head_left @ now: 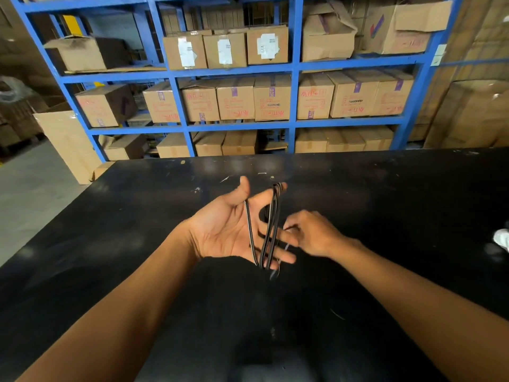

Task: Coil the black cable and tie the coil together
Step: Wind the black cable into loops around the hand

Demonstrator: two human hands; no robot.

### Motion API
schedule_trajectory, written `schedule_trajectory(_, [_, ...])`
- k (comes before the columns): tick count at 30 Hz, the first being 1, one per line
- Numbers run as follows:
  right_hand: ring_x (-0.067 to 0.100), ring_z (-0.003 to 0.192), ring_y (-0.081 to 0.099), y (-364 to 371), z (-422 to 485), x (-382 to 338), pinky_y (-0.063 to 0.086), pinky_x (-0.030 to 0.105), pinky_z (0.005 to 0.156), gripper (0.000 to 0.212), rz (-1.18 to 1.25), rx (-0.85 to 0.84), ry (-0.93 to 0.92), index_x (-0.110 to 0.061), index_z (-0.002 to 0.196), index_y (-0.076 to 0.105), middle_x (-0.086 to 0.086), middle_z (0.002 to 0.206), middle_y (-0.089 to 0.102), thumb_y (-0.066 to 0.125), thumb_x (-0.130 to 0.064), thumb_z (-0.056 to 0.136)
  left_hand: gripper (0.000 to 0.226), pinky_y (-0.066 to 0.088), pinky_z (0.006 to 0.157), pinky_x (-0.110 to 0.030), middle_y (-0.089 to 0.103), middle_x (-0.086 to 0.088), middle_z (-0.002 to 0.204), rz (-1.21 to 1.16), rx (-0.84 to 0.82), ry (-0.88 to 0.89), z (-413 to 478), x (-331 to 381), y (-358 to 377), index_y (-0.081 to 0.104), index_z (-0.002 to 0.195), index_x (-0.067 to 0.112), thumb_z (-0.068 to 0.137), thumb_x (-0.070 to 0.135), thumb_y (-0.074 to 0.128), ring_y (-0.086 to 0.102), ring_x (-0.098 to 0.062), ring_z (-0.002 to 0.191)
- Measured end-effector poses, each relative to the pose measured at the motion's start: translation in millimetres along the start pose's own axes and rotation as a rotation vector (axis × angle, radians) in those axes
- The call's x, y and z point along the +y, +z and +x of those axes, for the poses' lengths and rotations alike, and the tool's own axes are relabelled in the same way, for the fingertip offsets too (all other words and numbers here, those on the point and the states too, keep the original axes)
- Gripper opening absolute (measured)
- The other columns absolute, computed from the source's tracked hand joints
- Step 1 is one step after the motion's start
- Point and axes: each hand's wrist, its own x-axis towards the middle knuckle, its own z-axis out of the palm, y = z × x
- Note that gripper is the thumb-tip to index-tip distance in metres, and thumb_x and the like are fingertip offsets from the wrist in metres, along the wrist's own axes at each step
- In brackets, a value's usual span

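Blue steel shelving (pixel 176 75) stacked with cardboard boxes (pixel 235 98) fills the background, and below it a scuffed black tabletop (pixel 385 194) spreads across the view. At the left, a flat sheet of cardboard (pixel 68 144) leans near the tabletop's far corner. Both bare forearms reach in from the bottom edge and meet over the middle of the tabletop. The left hand (pixel 234 227) is held palm up and spread wide, thumb pointing away, fingers fanned toward the right. The black cable (pixel 271 230) is looped in several turns around this hand: the strands hook over the tip of the raised index finger at the far end, run down across the other fingers, and hang just past the little finger at the near end, with one strand crossing the palm. Just right of the loops, the right hand (pixel 308 232) comes in knuckles up, fingers curled toward the left fingertips; it is motion-blurred, so whether it pinches the cable cannot be told. At the far right edge lies something white (pixel 502 239).
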Motion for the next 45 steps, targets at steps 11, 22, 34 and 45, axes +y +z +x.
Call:
schedule_trajectory(11, [0.028, 0.095, 0.064, -94.5, 25.8, -29.3, 0.051, 0.044, 0.087, 0.013, -0.392, 0.21, -0.104, -0.018, 0.102, 0.069, 0.007, 0.104, 0.07, 0.059, -0.016, 0.093, 0.07, 0.026, 0.108, -0.064, 0.005, -0.05, 0.15, -0.004, -0.036, -0.16, 11.9, -38.0, -4.5, 0.022, 0.153, 0.044, 0.09, 0.074, 0.011, 0.008, -0.071, 0.134])
schedule_trajectory(22, [0.024, 0.082, 0.066, -116.0, -7.5, -58.0, 0.056, 0.043, 0.076, 0.007, -0.324, 0.285, -0.207, -0.018, 0.093, 0.071, 0.004, 0.088, 0.07, 0.065, -0.019, 0.09, 0.072, 0.031, 0.106, -0.067, 0.034, -0.046, 0.142, -0.067, 0.238, -0.022, 11.4, -29.6, -35.7, 0.036, 0.15, 0.037, 0.091, 0.073, 0.02, 0.044, -0.061, 0.126])
schedule_trajectory(34, [0.029, 0.081, 0.07, -36.2, -67.2, -67.2, 0.058, 0.046, 0.078, 0.012, -0.027, -0.003, -0.139, -0.015, 0.09, 0.061, 0.007, 0.091, 0.07, 0.054, -0.023, 0.094, 0.076, 0.048, 0.088, -0.069, 0.054, -0.046, 0.124, -0.081, 0.459, 0.25, 13.1, 20.1, -47.4, 0.038, 0.149, 0.024, 0.094, 0.07, 0.011, 0.056, -0.058, 0.116])
schedule_trajectory(45, [0.009, 0.067, 0.071, 15.2, -66.8, -35.7, 0.059, 0.028, 0.066, 0.029, 0.31, -0.136, -0.086, -0.002, 0.079, 0.067, -0.011, 0.065, 0.067, 0.049, -0.018, 0.095, 0.075, 0.035, 0.103, -0.07, 0.033, -0.048, 0.14, -0.11, 0.302, 0.24, 18.4, 16.9, -31.6, 0.046, 0.146, 0.03, 0.094, 0.071, 0.013, 0.035, -0.063, 0.13])
